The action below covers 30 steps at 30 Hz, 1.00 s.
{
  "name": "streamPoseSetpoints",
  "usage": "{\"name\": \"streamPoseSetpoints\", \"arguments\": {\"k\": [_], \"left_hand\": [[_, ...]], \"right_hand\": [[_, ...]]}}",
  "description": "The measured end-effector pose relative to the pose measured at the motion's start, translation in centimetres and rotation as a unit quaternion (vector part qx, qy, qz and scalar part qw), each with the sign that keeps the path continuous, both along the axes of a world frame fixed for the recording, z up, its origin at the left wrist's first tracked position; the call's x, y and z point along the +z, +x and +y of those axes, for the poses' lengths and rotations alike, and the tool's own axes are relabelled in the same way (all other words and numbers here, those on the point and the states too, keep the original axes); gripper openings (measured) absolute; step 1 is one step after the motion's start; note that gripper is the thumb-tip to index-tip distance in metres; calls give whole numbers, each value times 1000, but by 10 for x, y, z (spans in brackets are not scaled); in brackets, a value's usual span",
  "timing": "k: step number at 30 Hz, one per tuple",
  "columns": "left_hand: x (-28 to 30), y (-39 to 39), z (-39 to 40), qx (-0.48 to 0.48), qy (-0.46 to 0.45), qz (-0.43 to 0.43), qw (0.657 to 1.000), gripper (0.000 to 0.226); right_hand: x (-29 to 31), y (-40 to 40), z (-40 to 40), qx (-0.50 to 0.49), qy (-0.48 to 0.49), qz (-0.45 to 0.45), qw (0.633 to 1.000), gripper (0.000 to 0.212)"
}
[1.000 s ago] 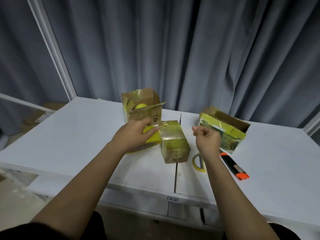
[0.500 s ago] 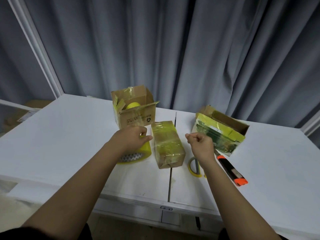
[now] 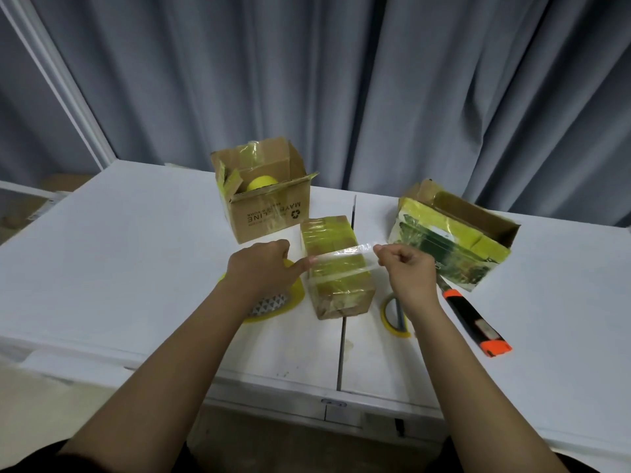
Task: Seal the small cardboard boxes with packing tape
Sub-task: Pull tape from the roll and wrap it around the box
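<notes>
Both hands stretch a clear strip of tape [image 3: 343,252] above the small wrapped box [image 3: 336,268] lying at the middle of the white table [image 3: 136,254]. Left hand [image 3: 263,268] grips the tape roll [image 3: 273,302], forefinger extended along the strip; right hand [image 3: 408,273] pinches the free end, fingers curled. Behind stand an open box [image 3: 269,203] and a tilted box [image 3: 454,233]. Beside the right wrist lie a utility knife [image 3: 476,322] and what appears to be a thinner tape ring [image 3: 389,312].
</notes>
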<state>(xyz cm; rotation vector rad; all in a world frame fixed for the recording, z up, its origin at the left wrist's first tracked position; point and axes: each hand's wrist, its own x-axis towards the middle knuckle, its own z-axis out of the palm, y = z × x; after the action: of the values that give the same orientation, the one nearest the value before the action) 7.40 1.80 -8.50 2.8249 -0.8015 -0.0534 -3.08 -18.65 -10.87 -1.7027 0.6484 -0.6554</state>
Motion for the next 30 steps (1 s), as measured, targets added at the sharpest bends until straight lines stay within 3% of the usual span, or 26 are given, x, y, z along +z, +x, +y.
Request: {"name": "streamPoseSetpoints", "arguments": {"k": [6,19,26,28,30], "left_hand": [[0,3,-6,39,28,15,999,73],[-4,16,-24,54,52,42,996,59],[-3,19,-30,48,85,57,994,62],[-3,19,-31,47,87,56,994,62],[-2,19,-32,45,87,56,994,61]], "right_hand": [[-7,4,-3,-12,22,8,1000,23],[-22,6,-11,-30,62,53,996,27],[-29,5,-9,-34,70,88,993,28],[-29,6,-8,-12,38,115,993,25],[-24,7,-12,-5,-73,211,975,20]]}}
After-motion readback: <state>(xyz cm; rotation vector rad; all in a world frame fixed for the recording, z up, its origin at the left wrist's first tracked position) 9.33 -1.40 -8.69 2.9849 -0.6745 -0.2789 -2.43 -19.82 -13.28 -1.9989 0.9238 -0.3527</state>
